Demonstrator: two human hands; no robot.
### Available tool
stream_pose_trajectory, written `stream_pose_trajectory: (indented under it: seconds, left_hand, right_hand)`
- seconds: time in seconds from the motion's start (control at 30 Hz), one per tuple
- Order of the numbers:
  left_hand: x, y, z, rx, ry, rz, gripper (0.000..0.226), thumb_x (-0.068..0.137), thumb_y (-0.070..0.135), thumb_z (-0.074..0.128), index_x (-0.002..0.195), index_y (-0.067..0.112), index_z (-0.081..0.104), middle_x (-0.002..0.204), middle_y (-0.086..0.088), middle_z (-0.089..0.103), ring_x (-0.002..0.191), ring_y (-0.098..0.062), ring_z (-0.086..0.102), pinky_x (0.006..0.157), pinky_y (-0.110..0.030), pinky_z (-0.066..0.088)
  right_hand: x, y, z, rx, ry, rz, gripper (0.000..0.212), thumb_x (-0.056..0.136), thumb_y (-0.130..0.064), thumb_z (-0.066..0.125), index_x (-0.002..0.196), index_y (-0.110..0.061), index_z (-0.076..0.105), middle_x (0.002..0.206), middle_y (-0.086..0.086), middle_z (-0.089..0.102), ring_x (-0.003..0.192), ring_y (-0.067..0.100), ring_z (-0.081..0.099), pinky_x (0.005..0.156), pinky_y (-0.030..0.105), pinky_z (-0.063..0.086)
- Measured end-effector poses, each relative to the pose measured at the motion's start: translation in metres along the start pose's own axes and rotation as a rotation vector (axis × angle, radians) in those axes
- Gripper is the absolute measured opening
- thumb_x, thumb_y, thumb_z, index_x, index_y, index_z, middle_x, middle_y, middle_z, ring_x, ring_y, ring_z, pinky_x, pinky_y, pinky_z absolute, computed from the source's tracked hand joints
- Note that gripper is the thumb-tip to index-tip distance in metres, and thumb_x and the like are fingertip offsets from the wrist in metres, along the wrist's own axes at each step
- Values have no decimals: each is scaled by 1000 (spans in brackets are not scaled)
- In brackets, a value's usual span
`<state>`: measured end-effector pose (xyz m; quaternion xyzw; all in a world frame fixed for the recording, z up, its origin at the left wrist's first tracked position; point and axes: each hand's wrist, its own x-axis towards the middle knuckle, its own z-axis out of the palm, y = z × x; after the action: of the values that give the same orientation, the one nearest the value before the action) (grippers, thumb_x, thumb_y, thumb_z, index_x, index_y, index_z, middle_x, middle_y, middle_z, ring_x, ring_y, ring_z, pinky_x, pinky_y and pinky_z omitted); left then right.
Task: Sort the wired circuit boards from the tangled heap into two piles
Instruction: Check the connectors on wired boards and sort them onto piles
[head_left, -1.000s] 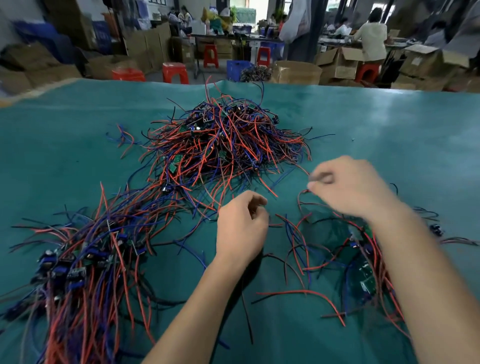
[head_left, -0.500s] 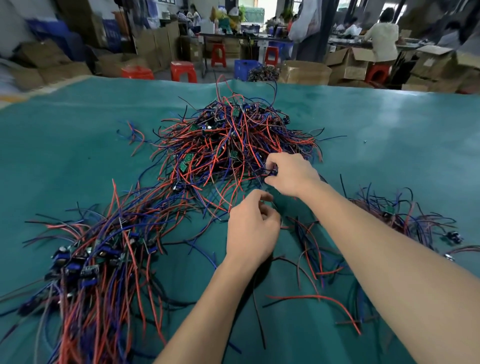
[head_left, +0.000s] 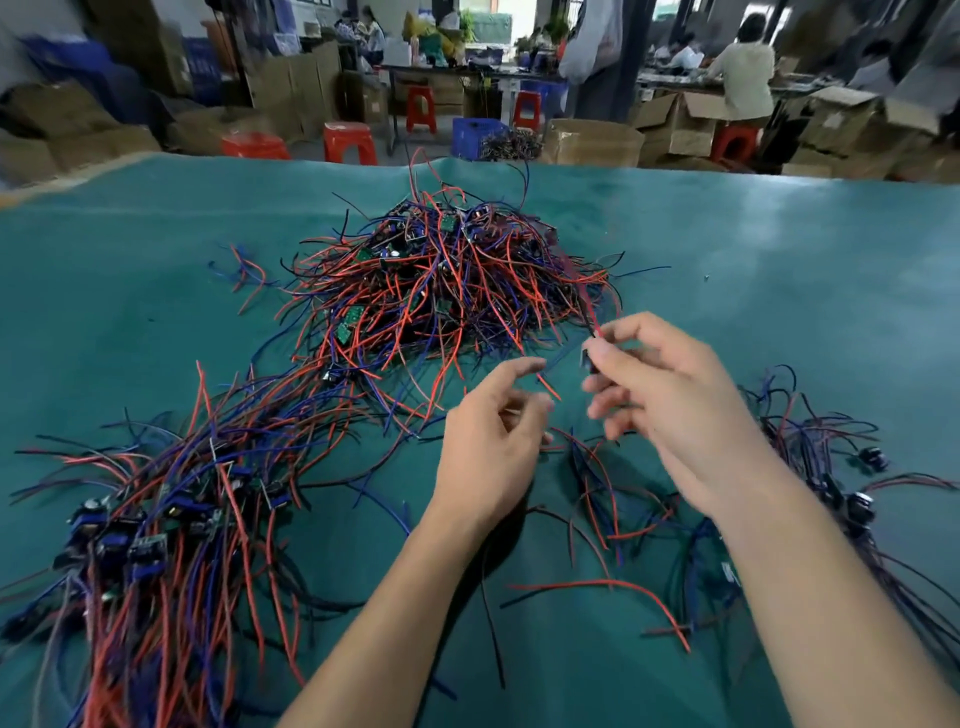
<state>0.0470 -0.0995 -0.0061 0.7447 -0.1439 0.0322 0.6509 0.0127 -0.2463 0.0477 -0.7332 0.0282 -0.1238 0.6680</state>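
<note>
At six o'clock, nearest to us, our left hand (head_left: 493, 447) hangs with loosely curled fingers and holds nothing; just beside it our right hand (head_left: 670, 400) pinches a small wired board (head_left: 588, 358) whose wires run up to the tangled heap (head_left: 447, 280) at twelve o'clock. We should pull slowly — and let the left hand free the caught wires. Finished piles lie at eight o'clock (head_left: 156, 519) and four o'clock (head_left: 831, 467). The pinched board is blurred — its type is hard to tell.
</note>
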Motion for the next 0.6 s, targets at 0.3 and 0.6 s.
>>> stream_pose_trajectory:
  seconds: [0.3, 0.6]
  left_hand:
    - [-2, 12, -2, -439, -103, -251, 13, 101, 14, 52, 104, 9, 64, 86, 0, 75, 68, -11, 69, 50, -21, 50]
    - [4, 0, -5, -406, 130, -280, 12, 98, 8, 55, 109, 13, 55, 94, -12, 62, 79, -19, 68, 52, -22, 52]
  right_hand:
    - [-18, 11, 12, 552, -102, 178, 12, 87, -22, 63, 97, -17, 61, 101, 25, 75, 59, 18, 60, 51, 24, 49]
    - [-19, 0, -7, 983, -288, 101, 33, 65, -19, 92, 89, -14, 70, 92, 0, 63, 53, 10, 44, 48, 21, 42]
